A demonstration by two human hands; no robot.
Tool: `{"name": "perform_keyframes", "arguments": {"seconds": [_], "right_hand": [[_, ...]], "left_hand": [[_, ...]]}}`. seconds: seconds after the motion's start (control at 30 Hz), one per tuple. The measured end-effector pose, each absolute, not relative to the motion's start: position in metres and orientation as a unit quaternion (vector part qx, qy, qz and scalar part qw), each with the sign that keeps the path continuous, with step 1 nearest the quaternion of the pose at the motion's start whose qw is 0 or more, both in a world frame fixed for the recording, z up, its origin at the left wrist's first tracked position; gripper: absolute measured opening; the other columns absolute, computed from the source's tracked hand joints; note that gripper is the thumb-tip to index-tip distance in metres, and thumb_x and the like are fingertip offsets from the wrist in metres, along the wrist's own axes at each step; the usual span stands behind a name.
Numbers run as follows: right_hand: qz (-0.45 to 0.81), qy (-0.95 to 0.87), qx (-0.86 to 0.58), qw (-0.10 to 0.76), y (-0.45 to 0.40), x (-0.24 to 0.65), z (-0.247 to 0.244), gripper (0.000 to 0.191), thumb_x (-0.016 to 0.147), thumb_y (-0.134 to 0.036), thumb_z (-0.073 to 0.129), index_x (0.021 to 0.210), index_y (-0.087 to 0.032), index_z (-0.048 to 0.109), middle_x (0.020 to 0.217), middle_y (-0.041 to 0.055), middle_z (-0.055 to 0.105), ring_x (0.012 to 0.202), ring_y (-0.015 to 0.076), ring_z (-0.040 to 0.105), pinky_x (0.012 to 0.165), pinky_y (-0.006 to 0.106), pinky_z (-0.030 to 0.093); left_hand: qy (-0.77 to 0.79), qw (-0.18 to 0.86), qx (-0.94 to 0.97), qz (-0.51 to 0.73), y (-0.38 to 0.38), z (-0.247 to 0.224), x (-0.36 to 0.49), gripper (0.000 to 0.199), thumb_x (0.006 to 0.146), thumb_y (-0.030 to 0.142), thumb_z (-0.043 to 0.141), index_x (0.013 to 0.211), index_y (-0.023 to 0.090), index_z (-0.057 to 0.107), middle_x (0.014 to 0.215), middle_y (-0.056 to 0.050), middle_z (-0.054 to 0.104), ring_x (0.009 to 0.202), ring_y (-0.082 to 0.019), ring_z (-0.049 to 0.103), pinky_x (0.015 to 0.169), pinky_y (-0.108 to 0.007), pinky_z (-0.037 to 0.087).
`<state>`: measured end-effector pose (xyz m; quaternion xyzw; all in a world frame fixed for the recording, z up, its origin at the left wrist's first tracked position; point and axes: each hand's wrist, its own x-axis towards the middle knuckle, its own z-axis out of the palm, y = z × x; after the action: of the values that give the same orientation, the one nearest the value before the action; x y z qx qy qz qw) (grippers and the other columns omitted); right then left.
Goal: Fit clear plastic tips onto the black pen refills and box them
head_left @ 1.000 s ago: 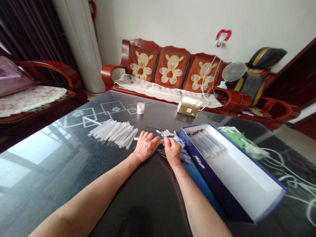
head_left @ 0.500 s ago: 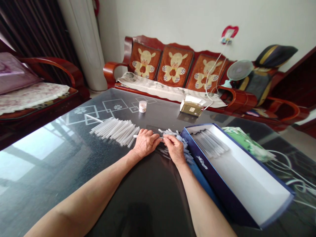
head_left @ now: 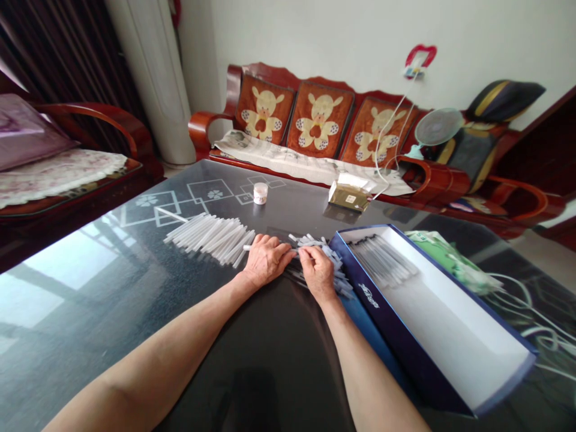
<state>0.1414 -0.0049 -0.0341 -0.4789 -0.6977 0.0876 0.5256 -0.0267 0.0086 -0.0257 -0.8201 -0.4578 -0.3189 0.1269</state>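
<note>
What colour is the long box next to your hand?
The long cardboard box is navy blue outside, white inside; best seen in the head view.

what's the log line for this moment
left hand: on tube | right hand: on tube pile | beside: open box

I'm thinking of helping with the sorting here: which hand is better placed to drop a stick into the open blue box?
The right hand, probably. Its fingers are on the loose pile of translucent sticks, right beside the box. The left hand lies farther off, next to the neat row.
</note>
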Motion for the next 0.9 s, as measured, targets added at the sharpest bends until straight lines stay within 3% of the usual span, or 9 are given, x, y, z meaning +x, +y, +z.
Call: {"name": "perform_keyframes", "arguments": {"seconds": [0.17, 0.3, 0.37, 0.5, 0.73, 0.83, 0.9], "right_hand": [[0.168, -0.687, -0.451, 0.544, -0.0047, 0.1397, -0.0383, 0.016, 0.088, -0.027, 0.052, 0.096, -0.021, 0.064, 0.096, 0.0067, 0.067, 0.090, 0.0178, 0.064, 0.076, 0.031, 0.054], [0.194, -0.658, -0.475, 0.550, -0.0067, 0.1382, -0.0381, 0.028, 0.085, -0.030, 0.056, 0.110, -0.019, 0.059, 0.101, 0.0086, 0.068, 0.084, 0.0177, 0.066, 0.070, 0.030, 0.055], [0.154, -0.656, -0.499, 0.545, -0.0073, 0.1388, -0.0371, 0.025, 0.087, -0.033, 0.054, 0.106, -0.018, 0.062, 0.096, 0.0090, 0.069, 0.081, 0.0180, 0.066, 0.070, 0.031, 0.054], [0.061, -0.691, -0.515, 0.504, -0.0058, 0.1416, -0.0363, 0.028, 0.092, -0.034, 0.046, 0.079, -0.019, 0.066, 0.077, 0.0070, 0.069, 0.074, 0.0183, 0.064, 0.073, 0.032, 0.052], [0.106, -0.703, -0.472, 0.522, -0.0086, 0.1391, -0.0349, 0.021, 0.090, -0.030, 0.048, 0.099, -0.019, 0.064, 0.096, 0.0083, 0.069, 0.088, 0.0186, 0.065, 0.077, 0.032, 0.054], [0.136, -0.684, -0.493, 0.520, -0.0112, 0.1370, -0.0339, 0.029, 0.087, -0.032, 0.052, 0.112, -0.018, 0.059, 0.099, 0.0094, 0.069, 0.080, 0.0178, 0.066, 0.066, 0.029, 0.055], [0.115, -0.674, -0.512, 0.519, -0.0108, 0.1369, -0.0343, 0.025, 0.088, -0.034, 0.051, 0.104, -0.018, 0.062, 0.092, 0.0091, 0.070, 0.075, 0.0178, 0.065, 0.064, 0.029, 0.054]], "left_hand": [[-0.465, 0.126, -0.817, -0.317, 0.0096, -0.0272, -0.0276, 0.041, 0.095, 0.049, 0.039, 0.089, 0.023, 0.069, 0.072, -0.004, 0.059, 0.071, -0.018, 0.049, 0.074, -0.034, 0.031], [-0.463, 0.122, -0.818, -0.319, 0.0094, -0.0283, -0.0270, 0.041, 0.095, 0.050, 0.038, 0.089, 0.023, 0.069, 0.072, -0.004, 0.058, 0.071, -0.018, 0.049, 0.074, -0.034, 0.031], [-0.462, 0.124, -0.818, -0.320, 0.0091, -0.0287, -0.0264, 0.041, 0.095, 0.050, 0.038, 0.089, 0.024, 0.069, 0.072, -0.004, 0.058, 0.072, -0.019, 0.049, 0.075, -0.034, 0.031], [-0.460, 0.124, -0.820, -0.319, 0.0088, -0.0284, -0.0259, 0.041, 0.095, 0.050, 0.038, 0.090, 0.024, 0.069, 0.072, -0.004, 0.059, 0.072, -0.018, 0.050, 0.076, -0.035, 0.032], [-0.468, 0.114, -0.818, -0.315, 0.0082, -0.0255, -0.0275, 0.042, 0.096, 0.049, 0.037, 0.090, 0.023, 0.070, 0.073, -0.005, 0.059, 0.072, -0.019, 0.050, 0.075, -0.034, 0.032], [-0.466, 0.104, -0.820, -0.316, 0.0077, -0.0258, -0.0265, 0.042, 0.095, 0.049, 0.038, 0.091, 0.023, 0.070, 0.073, -0.005, 0.059, 0.072, -0.019, 0.050, 0.075, -0.035, 0.033], [-0.464, 0.099, -0.822, -0.315, 0.0072, -0.0264, -0.0252, 0.041, 0.095, 0.049, 0.038, 0.091, 0.023, 0.070, 0.073, -0.005, 0.059, 0.073, -0.019, 0.050, 0.075, -0.035, 0.033]]}}
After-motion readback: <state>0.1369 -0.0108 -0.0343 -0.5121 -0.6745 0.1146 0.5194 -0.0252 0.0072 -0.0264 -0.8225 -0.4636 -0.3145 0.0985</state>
